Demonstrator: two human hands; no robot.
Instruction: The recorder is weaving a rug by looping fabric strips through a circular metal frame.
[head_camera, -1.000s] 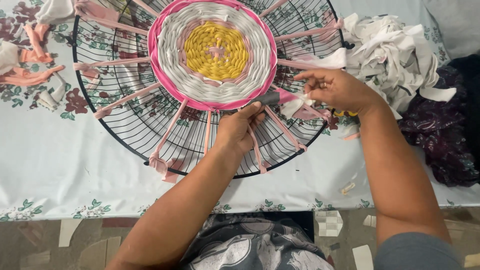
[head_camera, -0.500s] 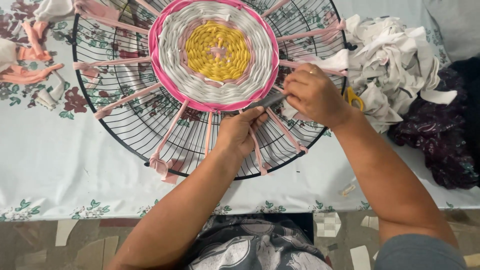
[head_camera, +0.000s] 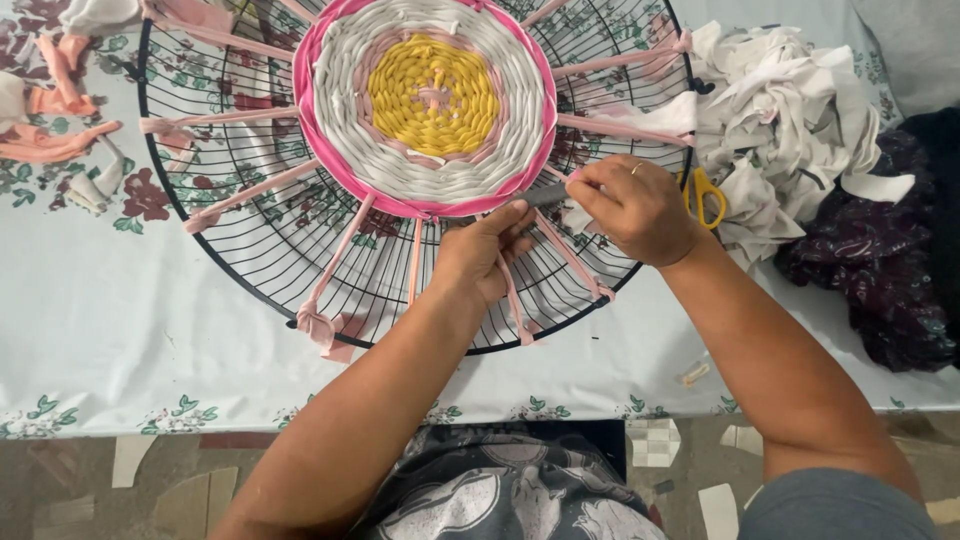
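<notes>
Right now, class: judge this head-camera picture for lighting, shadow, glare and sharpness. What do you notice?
Head view: soft, even light, with no glare on the wire frame or the tablecloth; faint shadows under the left hand and right hand; the round weaving is sharp, the hands only slightly soft; the frame's top edge is cut off; the dark cloth loses detail.

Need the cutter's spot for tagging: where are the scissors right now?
Head view, right side: the scissors lie on the table just beyond the right hand, against the white rag pile.
</notes>
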